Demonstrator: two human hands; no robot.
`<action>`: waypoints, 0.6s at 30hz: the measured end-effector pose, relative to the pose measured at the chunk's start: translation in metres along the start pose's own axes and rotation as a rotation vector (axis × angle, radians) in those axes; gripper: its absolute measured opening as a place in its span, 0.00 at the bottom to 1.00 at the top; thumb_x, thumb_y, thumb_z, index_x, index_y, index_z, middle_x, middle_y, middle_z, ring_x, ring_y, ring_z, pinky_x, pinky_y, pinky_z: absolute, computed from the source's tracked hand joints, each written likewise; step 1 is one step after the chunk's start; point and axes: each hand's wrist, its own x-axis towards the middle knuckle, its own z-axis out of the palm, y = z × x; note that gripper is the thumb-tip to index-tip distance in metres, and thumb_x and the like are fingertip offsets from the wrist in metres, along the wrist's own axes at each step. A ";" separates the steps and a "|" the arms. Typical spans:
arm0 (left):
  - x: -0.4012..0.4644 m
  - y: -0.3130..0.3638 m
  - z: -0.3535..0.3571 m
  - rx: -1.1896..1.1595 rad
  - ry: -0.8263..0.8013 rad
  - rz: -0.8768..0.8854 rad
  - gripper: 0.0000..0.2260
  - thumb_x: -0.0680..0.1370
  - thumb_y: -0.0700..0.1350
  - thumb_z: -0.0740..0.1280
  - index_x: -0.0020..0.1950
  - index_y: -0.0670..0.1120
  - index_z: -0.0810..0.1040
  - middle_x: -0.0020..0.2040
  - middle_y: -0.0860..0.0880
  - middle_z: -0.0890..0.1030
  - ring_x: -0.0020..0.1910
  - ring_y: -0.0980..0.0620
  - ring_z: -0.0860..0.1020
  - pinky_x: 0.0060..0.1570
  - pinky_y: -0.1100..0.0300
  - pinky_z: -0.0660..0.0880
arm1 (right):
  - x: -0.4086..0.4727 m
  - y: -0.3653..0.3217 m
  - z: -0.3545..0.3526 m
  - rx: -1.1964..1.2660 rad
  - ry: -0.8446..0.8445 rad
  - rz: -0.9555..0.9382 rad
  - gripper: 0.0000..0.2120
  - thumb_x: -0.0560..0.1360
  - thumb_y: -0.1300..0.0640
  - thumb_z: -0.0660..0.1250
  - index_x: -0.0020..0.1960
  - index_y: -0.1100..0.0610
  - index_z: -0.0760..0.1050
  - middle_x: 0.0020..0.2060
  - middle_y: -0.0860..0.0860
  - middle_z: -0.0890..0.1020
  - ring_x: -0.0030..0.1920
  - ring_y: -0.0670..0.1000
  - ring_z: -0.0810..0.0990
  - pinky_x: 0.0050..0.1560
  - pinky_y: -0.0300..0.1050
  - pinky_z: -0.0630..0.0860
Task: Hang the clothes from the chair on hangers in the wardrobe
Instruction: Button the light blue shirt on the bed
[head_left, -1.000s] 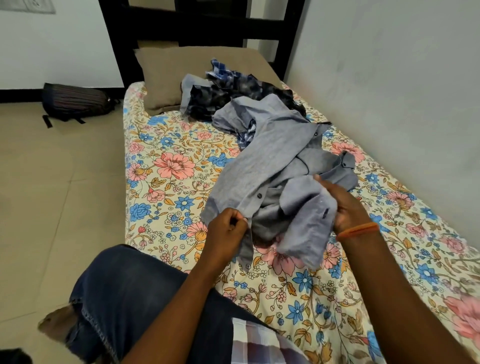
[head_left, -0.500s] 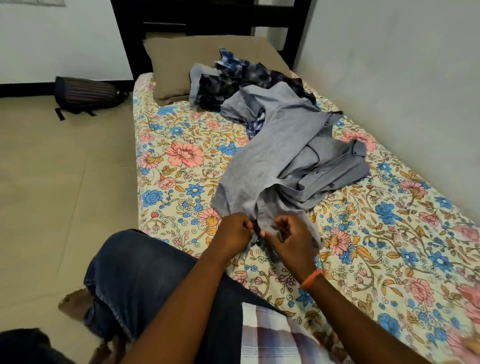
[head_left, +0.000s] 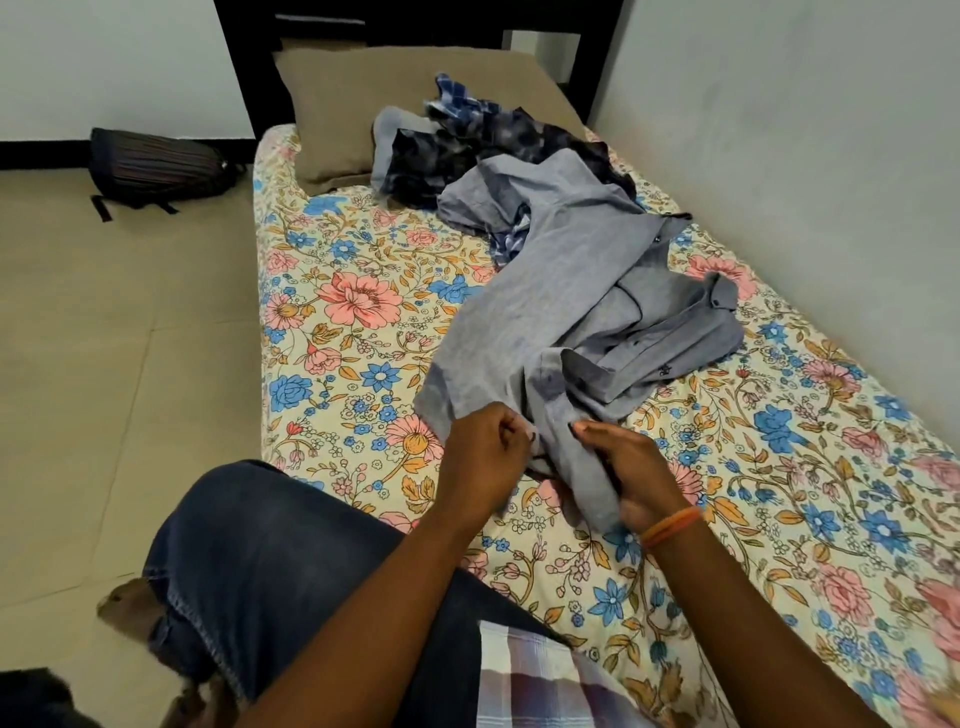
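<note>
A grey button-up shirt (head_left: 561, 306) lies crumpled across the floral bedsheet (head_left: 358, 322). My left hand (head_left: 485, 457) pinches the shirt's near edge with curled fingers. My right hand (head_left: 631, 473), with an orange band at the wrist, holds a fold of the same shirt's front just to the right. Behind the grey shirt a heap of dark blue patterned clothes (head_left: 467, 140) rests against the pillow. No hanger, chair or wardrobe is in view.
A brown pillow (head_left: 337, 109) lies at the dark headboard (head_left: 415, 26). A white wall (head_left: 805, 156) runs along the bed's right side. A dark bag (head_left: 156, 169) sits on the tiled floor at left. My knee in jeans (head_left: 270, 561) rests on the bed's near edge.
My right hand let go of the bunched sleeve it held up, came down beside my left hand, and now holds the shirt's front edge. The view has drifted slightly to the left.
</note>
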 end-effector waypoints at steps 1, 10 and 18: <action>-0.004 0.005 0.001 -0.094 -0.009 -0.024 0.04 0.76 0.44 0.70 0.41 0.49 0.81 0.36 0.55 0.82 0.35 0.59 0.80 0.38 0.59 0.80 | -0.001 0.000 -0.005 0.043 -0.059 0.057 0.15 0.74 0.61 0.71 0.59 0.64 0.80 0.56 0.64 0.82 0.58 0.64 0.81 0.63 0.61 0.75; -0.023 0.014 0.002 -0.242 -0.101 -0.092 0.04 0.72 0.42 0.77 0.46 0.44 0.86 0.36 0.53 0.84 0.33 0.58 0.83 0.34 0.65 0.79 | -0.028 0.014 -0.001 -0.114 -0.049 -0.018 0.08 0.72 0.68 0.70 0.52 0.66 0.81 0.45 0.63 0.85 0.45 0.61 0.85 0.45 0.53 0.84; -0.022 0.016 -0.002 -0.267 -0.137 -0.186 0.04 0.75 0.41 0.74 0.40 0.47 0.85 0.31 0.49 0.84 0.31 0.49 0.84 0.27 0.62 0.78 | -0.033 0.012 0.004 -0.130 -0.015 -0.055 0.17 0.68 0.62 0.75 0.54 0.67 0.80 0.48 0.65 0.85 0.48 0.64 0.85 0.52 0.61 0.82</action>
